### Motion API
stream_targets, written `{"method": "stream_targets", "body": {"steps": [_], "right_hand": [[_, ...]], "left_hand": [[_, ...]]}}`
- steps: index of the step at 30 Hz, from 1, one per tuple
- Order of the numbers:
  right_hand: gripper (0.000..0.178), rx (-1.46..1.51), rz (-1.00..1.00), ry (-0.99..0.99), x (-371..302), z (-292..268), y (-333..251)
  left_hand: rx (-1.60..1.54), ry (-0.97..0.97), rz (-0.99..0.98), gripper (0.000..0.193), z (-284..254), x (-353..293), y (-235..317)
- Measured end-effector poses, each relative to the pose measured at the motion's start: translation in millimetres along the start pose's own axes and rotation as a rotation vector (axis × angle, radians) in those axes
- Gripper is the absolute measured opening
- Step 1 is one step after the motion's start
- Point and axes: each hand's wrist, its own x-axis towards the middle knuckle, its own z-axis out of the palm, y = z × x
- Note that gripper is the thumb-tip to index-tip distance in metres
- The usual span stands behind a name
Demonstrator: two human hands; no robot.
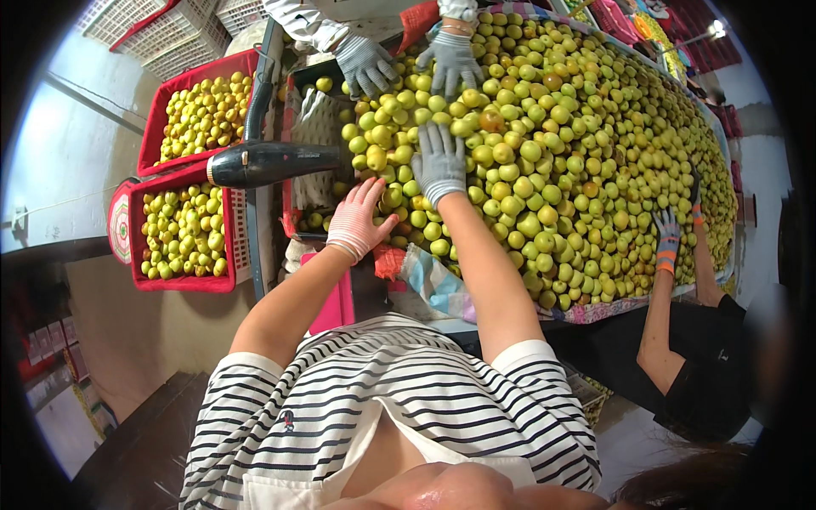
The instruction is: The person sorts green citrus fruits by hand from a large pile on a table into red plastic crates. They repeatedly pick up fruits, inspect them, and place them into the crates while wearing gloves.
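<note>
A large heap of round yellow-green fruits [544,161], which look like jujubes, spreads before me, some with brownish patches. My left hand [359,223], in a pink-and-white glove with bare fingertips, is at the heap's near left edge. Its fingers are stretched out beside the closest fruits, with nothing seen in its grip. My right hand [440,163], in a grey glove, lies palm down on the fruits farther in, fingers extended. What is beneath its palm is hidden. Left of the heap, a black hair dryer [272,163] points its nozzle toward the fruits and white foam netting [316,119].
Across from me, another person's grey-gloved hands [365,66] touch the heap. At right, a co-worker's gloved hand [667,234] rests on it. Red crates [153,127] of fruit stand at left, behind a metal frame [259,221]. White crates [183,42] are stacked far left.
</note>
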Motion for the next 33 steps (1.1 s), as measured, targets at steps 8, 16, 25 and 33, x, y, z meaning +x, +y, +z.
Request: {"method": "stream_targets", "body": {"steps": [8, 16, 25, 33], "right_hand": [[0.055, 0.117, -0.051, -0.068, -69.1, -27.7, -14.9], [0.058, 0.107, -0.082, -0.132, -123.0, -46.9, -31.8], [0.051, 0.029, -0.155, -0.308, -127.0, -59.5, -29.2], [0.030, 0.309, 0.058, -0.277, -13.4, -120.1, 1.6]], "left_hand": [[-0.026, 0.089, 0.060, 0.061, 7.6, -2.0, -8.6], [0.029, 0.036, 0.044, 0.066, 3.4, -5.7, -4.4], [0.010, -0.162, 0.060, 0.091, -4.3, -5.5, -6.6], [-0.199, -0.120, 0.093, 0.075, 3.0, -2.4, -20.8]]}}
